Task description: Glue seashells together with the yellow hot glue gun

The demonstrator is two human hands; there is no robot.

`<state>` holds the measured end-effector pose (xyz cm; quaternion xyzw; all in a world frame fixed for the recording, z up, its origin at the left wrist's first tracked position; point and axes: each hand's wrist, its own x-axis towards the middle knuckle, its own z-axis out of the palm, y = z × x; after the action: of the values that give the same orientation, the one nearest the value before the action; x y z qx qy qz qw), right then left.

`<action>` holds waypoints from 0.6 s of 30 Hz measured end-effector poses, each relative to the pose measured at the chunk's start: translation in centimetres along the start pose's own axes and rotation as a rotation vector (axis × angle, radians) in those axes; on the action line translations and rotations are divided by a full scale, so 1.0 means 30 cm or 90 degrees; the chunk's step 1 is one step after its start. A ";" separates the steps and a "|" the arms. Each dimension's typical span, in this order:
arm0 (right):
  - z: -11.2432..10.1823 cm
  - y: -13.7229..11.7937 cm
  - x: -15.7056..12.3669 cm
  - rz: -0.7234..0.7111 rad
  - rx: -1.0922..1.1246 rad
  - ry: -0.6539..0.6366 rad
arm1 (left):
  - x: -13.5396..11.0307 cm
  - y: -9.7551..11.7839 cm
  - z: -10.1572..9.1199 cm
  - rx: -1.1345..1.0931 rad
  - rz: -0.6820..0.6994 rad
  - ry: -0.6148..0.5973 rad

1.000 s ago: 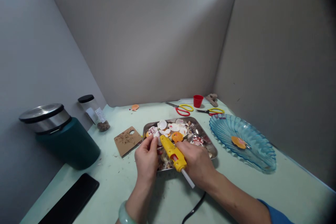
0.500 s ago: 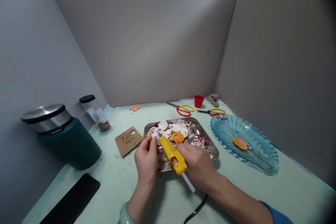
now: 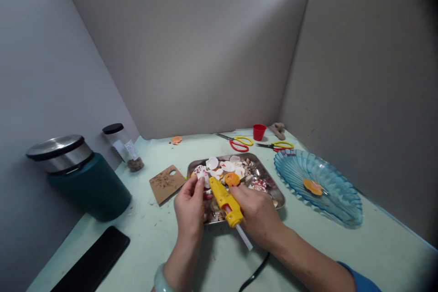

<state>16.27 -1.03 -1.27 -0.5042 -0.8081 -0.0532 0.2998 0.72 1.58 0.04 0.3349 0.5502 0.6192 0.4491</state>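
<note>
My right hand is wrapped around a yellow hot glue gun, with a pale glue stick sticking out of its back end. Its nozzle points up and left, close to my left fingertips. Between the thumb and fingers of my left hand is a whitish seashell, partly hidden by the fingers. Both hands are over the near left part of a metal tray full of seashells. Among them lie an orange shell and a red-and-white one.
A brown board, a jar, a teal flask and a black phone are at left. Behind the tray are scissors, black-bladed scissors and a red cup. A blue glass dish holds an orange shell.
My left hand has shifted slightly left, and the gap between its fingertips and the glue gun's nozzle has widened a little. Both hands keep their holds.
</note>
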 end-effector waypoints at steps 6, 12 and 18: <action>0.001 0.001 0.000 0.005 0.008 -0.003 | -0.003 0.000 -0.003 -0.007 0.007 -0.008; 0.000 0.000 0.000 0.005 0.010 -0.004 | -0.003 0.002 -0.004 -0.004 0.015 -0.003; -0.004 -0.007 0.001 -0.003 0.010 0.016 | 0.002 -0.009 -0.005 0.000 0.018 0.004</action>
<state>16.14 -1.15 -1.12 -0.4994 -0.8059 -0.0540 0.3134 0.61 1.59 -0.25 0.3410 0.5469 0.6265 0.4383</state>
